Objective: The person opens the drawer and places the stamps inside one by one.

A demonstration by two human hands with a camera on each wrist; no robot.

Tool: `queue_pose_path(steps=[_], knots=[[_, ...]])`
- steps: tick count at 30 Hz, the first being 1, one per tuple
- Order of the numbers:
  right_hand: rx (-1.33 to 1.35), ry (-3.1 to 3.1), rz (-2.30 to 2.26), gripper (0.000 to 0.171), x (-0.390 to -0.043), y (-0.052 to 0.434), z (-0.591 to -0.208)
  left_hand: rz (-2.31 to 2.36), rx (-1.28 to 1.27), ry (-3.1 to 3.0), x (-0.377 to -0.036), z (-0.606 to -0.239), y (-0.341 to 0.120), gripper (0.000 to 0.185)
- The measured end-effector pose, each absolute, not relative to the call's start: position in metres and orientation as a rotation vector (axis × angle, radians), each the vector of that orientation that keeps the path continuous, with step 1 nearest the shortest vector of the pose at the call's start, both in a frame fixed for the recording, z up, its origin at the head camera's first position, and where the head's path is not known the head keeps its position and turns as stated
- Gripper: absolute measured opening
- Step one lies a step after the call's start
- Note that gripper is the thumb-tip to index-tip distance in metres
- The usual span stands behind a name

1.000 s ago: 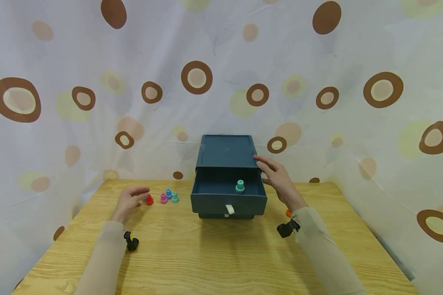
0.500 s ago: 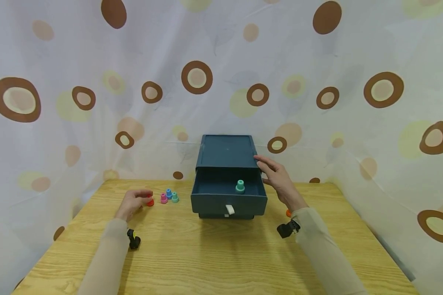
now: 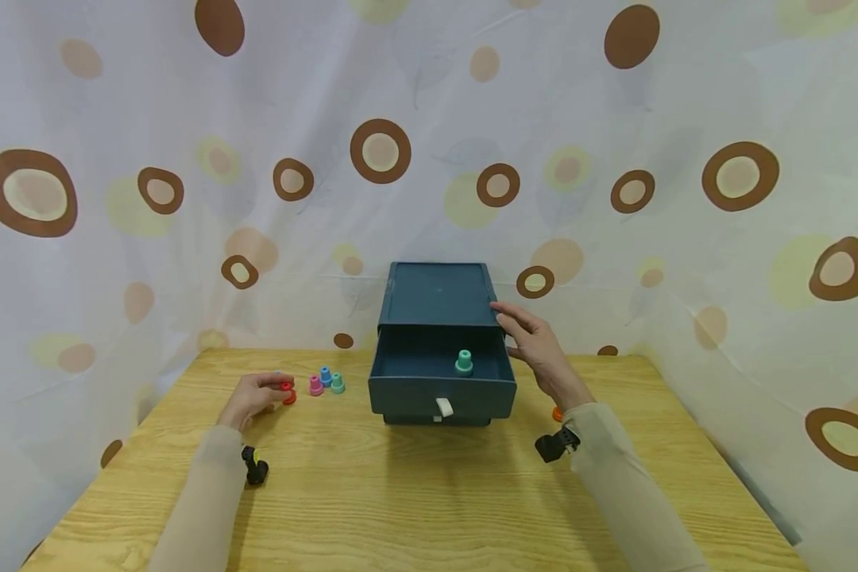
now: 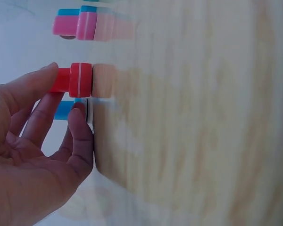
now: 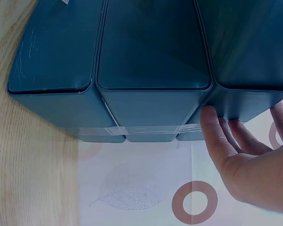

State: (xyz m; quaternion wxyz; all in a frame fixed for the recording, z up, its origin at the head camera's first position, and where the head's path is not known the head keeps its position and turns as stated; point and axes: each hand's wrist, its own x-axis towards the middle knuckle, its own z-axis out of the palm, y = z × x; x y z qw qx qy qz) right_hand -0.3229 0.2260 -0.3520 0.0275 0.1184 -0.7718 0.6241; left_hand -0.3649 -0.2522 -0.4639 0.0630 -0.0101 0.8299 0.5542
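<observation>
My left hand point(image 3: 252, 395) pinches the red peg point(image 4: 77, 80) lightly, right hand point(image 3: 536, 347) flat against the drawer box point(image 3: 438, 295); I reckon a slip could topple the pink peg point(image 3: 316, 385) nearby.

The left hand point(image 3: 252, 397), hovering open just short of the red peg point(image 3: 287, 391) a second ago, has reached forward and now pinches that peg between thumb and fingertips, beside the pink peg point(image 3: 315, 385).
</observation>
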Motion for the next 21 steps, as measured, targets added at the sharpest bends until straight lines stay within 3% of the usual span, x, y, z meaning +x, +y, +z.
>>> queue_pose_path(steps=[21], knots=[[0.348, -2.378, 1.928, 0.051, -0.321, 0.224, -0.351, 1.706, 0.306, 2.563, -0.363, -0.433, -0.257, 0.048]])
